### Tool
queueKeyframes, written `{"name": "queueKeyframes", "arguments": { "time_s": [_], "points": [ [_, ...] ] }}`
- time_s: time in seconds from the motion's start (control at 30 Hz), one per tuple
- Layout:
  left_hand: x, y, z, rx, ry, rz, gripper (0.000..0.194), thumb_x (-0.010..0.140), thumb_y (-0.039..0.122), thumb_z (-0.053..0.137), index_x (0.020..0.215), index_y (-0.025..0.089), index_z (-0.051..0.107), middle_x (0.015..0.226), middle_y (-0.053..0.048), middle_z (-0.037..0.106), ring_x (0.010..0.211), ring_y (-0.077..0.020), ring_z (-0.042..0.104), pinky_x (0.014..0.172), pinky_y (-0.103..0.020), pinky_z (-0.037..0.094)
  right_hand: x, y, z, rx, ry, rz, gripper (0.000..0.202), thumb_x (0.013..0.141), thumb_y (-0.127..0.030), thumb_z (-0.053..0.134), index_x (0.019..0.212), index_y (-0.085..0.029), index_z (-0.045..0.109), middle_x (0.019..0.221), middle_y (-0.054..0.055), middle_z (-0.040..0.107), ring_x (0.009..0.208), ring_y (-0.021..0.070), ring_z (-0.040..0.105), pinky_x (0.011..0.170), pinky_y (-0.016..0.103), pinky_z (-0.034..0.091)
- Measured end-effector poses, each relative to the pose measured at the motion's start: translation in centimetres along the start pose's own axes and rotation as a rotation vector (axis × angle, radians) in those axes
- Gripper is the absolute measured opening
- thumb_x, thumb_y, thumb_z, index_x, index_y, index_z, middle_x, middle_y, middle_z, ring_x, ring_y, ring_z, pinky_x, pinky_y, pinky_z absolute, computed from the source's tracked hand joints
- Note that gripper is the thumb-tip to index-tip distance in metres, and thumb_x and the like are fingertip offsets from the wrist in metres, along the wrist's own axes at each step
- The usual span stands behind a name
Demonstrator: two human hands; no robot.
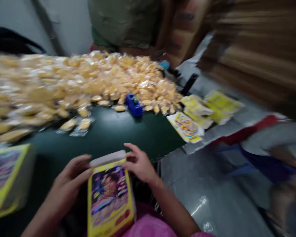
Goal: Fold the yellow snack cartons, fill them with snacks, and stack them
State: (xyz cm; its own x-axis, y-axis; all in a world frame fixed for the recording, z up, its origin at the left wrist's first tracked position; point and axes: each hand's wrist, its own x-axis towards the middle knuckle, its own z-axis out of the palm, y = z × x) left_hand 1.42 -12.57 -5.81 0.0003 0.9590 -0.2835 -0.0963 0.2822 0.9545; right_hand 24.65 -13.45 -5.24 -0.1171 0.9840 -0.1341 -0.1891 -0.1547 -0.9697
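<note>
A yellow printed box (110, 200) leans in front of me at the table's near edge, its white top flap (108, 158) raised. My left hand (67, 184) grips the box's upper left corner, thumb against the edge. At the upper right corner, my right hand (140, 164) holds the side between thumb and fingers, its index finger sticking out. The inside of the box is hidden from me. Another yellow box (7, 177) lies on the table to the left of my left hand, partly out of view.
Yellow oval pieces in clear wrappers (88, 79) are heaped across the dark green table (108, 126). A blue tape dispenser (134, 105) stands before them. Yellow packets (219, 105) and a printed card (186, 127) lie right. Stacked cardboard (256, 56) and a blurred person (283, 154) are beyond.
</note>
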Motion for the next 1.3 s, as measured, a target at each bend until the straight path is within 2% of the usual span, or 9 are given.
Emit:
{"name": "queueKeyframes", "arguments": {
  "time_s": [0.07, 0.17, 0.33, 0.53, 0.73, 0.83, 0.93, 1.1, 1.3],
  "points": [
    [-0.3, 1.0, 0.7, 0.073, -0.099, -0.01, 0.034, 0.066, 0.043, 0.084, 0.092, 0.023, 0.073, 0.083, -0.002, 0.075, 0.075, -0.0209, 0.068, 0.063, -0.026, 0.056, -0.3, -0.2, -0.1, -0.045, -0.014, -0.031, 0.032, 0.072, -0.032, 0.078, 0.1, -0.021, 0.068, 0.091, 0.002, 0.071, 0.084, 0.017, 0.068, 0.082, 0.03, 0.054],
    [-0.5, 1.5, 0.8, 0.148, -0.148, 0.027, 0.02, 0.074, 0.039, 0.077, 0.077, 0.02, 0.072, 0.083, -0.004, 0.071, 0.079, -0.0203, 0.065, 0.071, -0.027, 0.054, -0.8, -0.5, -0.2, -0.177, -0.007, -0.128, 0.014, 0.08, -0.03, 0.074, 0.09, -0.021, 0.072, 0.098, 0.004, 0.07, 0.091, 0.0176, 0.066, 0.08, 0.028, 0.053],
    [-2.4, 2.5, 1.1, 0.03, -0.204, -0.056, 0.023, 0.08, 0.041, 0.07, 0.071, 0.02, 0.069, 0.101, -0.006, 0.071, 0.09, -0.0218, 0.065, 0.076, -0.029, 0.053, -2.8, -2.3, -0.1, -0.2, -0.106, -0.146, 0.009, 0.085, -0.031, 0.071, 0.087, -0.023, 0.075, 0.106, 0.005, 0.07, 0.1, 0.0185, 0.065, 0.078, 0.027, 0.052],
    [-2.4, 4.3, 2.8, 0.116, -0.291, -0.056, 0.022, 0.067, 0.036, 0.082, 0.073, 0.02, 0.068, 0.082, -0.003, 0.071, 0.072, -0.0174, 0.064, 0.063, -0.025, 0.052, -2.6, -4.8, 0.1, -0.212, -0.146, -0.044, 0.008, 0.079, -0.025, 0.072, 0.078, -0.021, 0.065, 0.096, 0.003, 0.069, 0.089, 0.0171, 0.066, 0.071, 0.027, 0.054],
    [-1.1, 5.9, 3.1, 0.23, -0.303, -0.072, 0.027, 0.067, 0.045, 0.078, 0.067, 0.019, 0.072, 0.061, -0.001, 0.065, 0.054, -0.0135, 0.054, 0.049, -0.022, 0.043, -0.8, -4.9, 0.6, -0.243, -0.098, -0.033, 0.008, 0.079, -0.024, 0.069, 0.073, -0.02, 0.065, 0.073, 0.0, 0.068, 0.065, 0.0122, 0.061, 0.059, 0.024, 0.05],
    [-1.3, 5.7, 2.7, 0.249, -0.303, -0.06, 0.026, 0.067, 0.044, 0.079, 0.067, 0.019, 0.075, 0.065, -0.003, 0.069, 0.056, -0.015, 0.058, 0.052, -0.024, 0.046, -1.4, -4.1, 0.7, -0.191, -0.078, -0.06, 0.007, 0.082, -0.026, 0.069, 0.077, -0.02, 0.07, 0.085, 0.001, 0.074, 0.076, 0.0143, 0.067, 0.066, 0.026, 0.055],
    [-2.2, 4.6, 2.5, 0.28, -0.207, -0.02, 0.027, 0.071, 0.047, 0.076, 0.071, 0.02, 0.078, 0.069, -0.004, 0.073, 0.061, -0.0181, 0.063, 0.055, -0.025, 0.049, -2.7, -3.2, 0.6, -0.174, -0.011, -0.084, 0.009, 0.087, -0.028, 0.068, 0.089, -0.024, 0.075, 0.093, 0.002, 0.077, 0.083, 0.016, 0.071, 0.073, 0.028, 0.058],
    [-4.5, 2.3, 2.4, 0.391, -0.034, 0.179, 0.029, 0.085, 0.045, 0.063, 0.101, 0.027, 0.08, 0.11, -0.004, 0.078, 0.104, -0.027, 0.07, 0.093, -0.034, 0.055, -4.6, -1.9, 0.3, -0.22, 0.038, -0.198, 0.019, 0.088, -0.022, 0.069, 0.103, -0.032, 0.076, 0.11, 0.001, 0.076, 0.103, 0.0178, 0.07, 0.093, 0.033, 0.056],
    [-6.1, 1.4, 2.0, 0.449, -0.09, 0.345, 0.023, 0.086, 0.032, 0.065, 0.104, 0.031, 0.079, 0.116, -0.002, 0.076, 0.108, -0.0248, 0.07, 0.097, -0.034, 0.055, -5.6, -1.1, 0.2, -0.17, 0.035, -0.243, 0.021, 0.087, -0.021, 0.071, 0.104, -0.031, 0.075, 0.114, 0.003, 0.074, 0.107, 0.0194, 0.069, 0.093, 0.036, 0.057]
  ]
}}
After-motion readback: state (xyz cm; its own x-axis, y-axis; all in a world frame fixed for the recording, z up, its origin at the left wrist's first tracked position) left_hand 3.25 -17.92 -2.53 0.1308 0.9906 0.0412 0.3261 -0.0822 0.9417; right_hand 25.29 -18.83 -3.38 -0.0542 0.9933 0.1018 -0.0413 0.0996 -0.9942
